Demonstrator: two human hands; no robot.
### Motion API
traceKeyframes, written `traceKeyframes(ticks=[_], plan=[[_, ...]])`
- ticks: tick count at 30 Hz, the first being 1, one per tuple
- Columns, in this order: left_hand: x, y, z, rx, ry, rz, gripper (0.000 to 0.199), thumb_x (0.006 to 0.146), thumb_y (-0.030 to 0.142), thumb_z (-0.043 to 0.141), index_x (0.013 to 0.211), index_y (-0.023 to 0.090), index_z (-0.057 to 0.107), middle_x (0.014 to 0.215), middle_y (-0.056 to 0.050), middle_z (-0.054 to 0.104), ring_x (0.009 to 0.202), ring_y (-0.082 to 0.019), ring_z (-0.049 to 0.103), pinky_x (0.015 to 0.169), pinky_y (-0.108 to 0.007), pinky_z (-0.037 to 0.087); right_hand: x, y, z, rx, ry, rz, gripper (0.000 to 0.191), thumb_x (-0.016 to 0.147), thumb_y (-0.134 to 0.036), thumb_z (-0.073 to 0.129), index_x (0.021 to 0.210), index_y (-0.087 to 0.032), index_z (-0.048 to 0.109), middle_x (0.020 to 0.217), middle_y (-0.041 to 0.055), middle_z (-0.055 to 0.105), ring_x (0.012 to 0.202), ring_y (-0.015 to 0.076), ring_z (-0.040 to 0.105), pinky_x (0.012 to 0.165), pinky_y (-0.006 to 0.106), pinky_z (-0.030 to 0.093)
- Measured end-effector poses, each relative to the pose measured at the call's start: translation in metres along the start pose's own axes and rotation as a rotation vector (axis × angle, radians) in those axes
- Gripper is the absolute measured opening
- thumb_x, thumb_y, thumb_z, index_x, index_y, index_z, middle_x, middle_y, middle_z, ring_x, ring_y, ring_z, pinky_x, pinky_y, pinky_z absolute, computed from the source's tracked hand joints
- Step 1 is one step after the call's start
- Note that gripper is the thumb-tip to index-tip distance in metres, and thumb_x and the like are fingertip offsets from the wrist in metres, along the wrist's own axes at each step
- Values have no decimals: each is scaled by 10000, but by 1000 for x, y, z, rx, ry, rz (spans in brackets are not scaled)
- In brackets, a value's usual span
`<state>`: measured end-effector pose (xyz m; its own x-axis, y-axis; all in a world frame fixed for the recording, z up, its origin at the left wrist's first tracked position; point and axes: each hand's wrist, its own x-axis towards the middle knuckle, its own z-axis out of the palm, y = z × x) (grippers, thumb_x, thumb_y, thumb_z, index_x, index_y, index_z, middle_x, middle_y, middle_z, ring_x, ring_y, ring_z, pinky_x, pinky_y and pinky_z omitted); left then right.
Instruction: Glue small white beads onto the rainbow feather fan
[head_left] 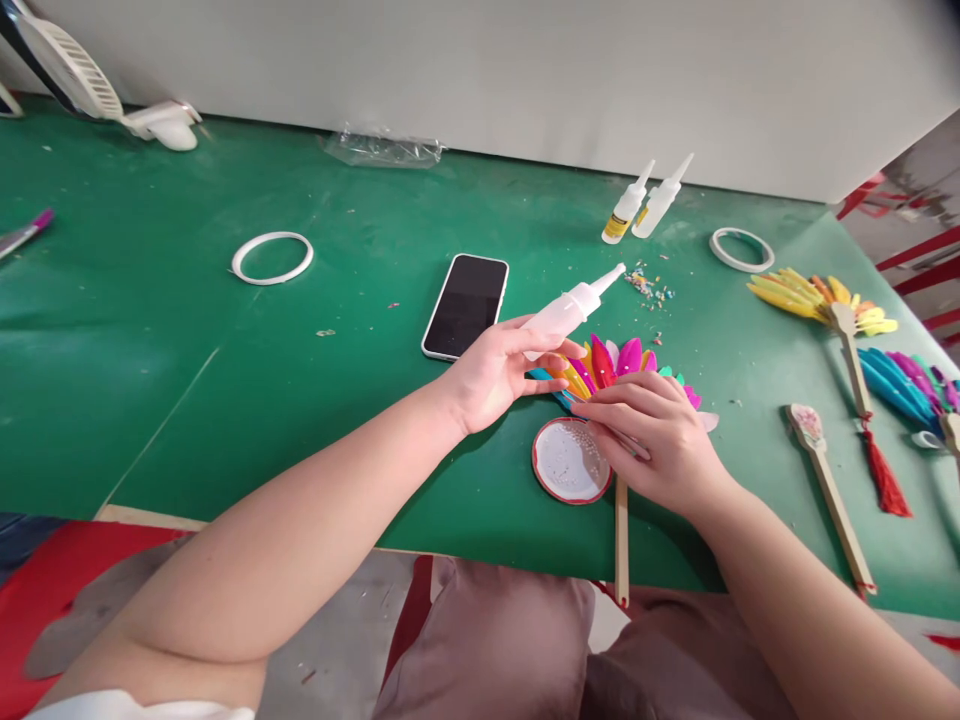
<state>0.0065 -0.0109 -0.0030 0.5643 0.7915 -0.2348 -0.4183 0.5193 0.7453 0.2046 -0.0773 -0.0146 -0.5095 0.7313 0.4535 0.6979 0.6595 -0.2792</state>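
A translucent squeeze glue bottle (561, 315) with a long nozzle rests in my left hand (491, 372), gripped by thumb and forefinger, its tip up to the right. The other fingers of that hand reach over a fan of bright feathers (630, 357) dotted with small white beads. My right hand (667, 440) covers part of the fan, its fingers pinched together on a thin pale stick-like tool (630, 443). The tool's tip, at the feathers, is hard to make out. From under this hand a wooden handle (622, 550) runs down past the table edge. Beside it lies a red-rimmed lid (559, 470) of tiny white beads.
A phone (465, 305) lies left of the fan. Two glue bottles (622, 210) stand behind, near scattered bits (651, 287). Tape rings (272, 258) lie on both sides. A yellow feather fan (832, 300), a blue one (900, 390) and a wooden stick (832, 500) sit at right.
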Motion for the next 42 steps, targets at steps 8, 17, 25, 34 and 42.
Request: traceKeyframes(ticks=[8, 17, 25, 34, 42], plan=[[2, -1, -1, 31, 26, -13, 256, 714, 232, 649, 953, 145, 675, 842, -48, 653, 788, -148, 536, 861, -454, 452, 1, 0, -1, -24, -2, -18, 205, 805, -137, 591, 966, -180, 709, 888, 55, 716, 848, 211, 588, 731, 396, 472], [3, -1, -2, 52, 27, -14, 264, 717, 236, 655, 966, 151, 675, 851, -44, 658, 811, -149, 540, 855, -439, 455, 1, -1, -2, -42, 12, -27, 189, 804, -150, 591, 947, -192, 709, 876, 46, 720, 835, 203, 591, 722, 381, 452], [0, 1, 1, 30, 28, 3, 223, 713, 231, 665, 915, 136, 665, 840, -40, 655, 770, -130, 531, 839, -419, 466, 1, -1, -1, -53, 17, -23, 193, 806, -149, 585, 945, -187, 713, 873, 47, 719, 833, 205, 589, 714, 375, 440], [1, 0, 0, 69, 25, -25, 279, 701, 256, 675, 958, 147, 667, 842, -44, 656, 822, -156, 542, 853, -437, 452, 2, 0, 0, -53, 12, -19, 194, 805, -153, 589, 949, -187, 714, 876, 51, 718, 840, 205, 587, 715, 374, 437], [2, -1, -2, 78, 23, -18, 264, 713, 252, 656, 958, 157, 676, 857, -48, 664, 836, -164, 555, 861, -437, 440, 2, -1, -1, -79, 39, -34, 195, 801, -161, 585, 944, -208, 708, 866, 40, 721, 832, 205, 596, 690, 373, 415]])
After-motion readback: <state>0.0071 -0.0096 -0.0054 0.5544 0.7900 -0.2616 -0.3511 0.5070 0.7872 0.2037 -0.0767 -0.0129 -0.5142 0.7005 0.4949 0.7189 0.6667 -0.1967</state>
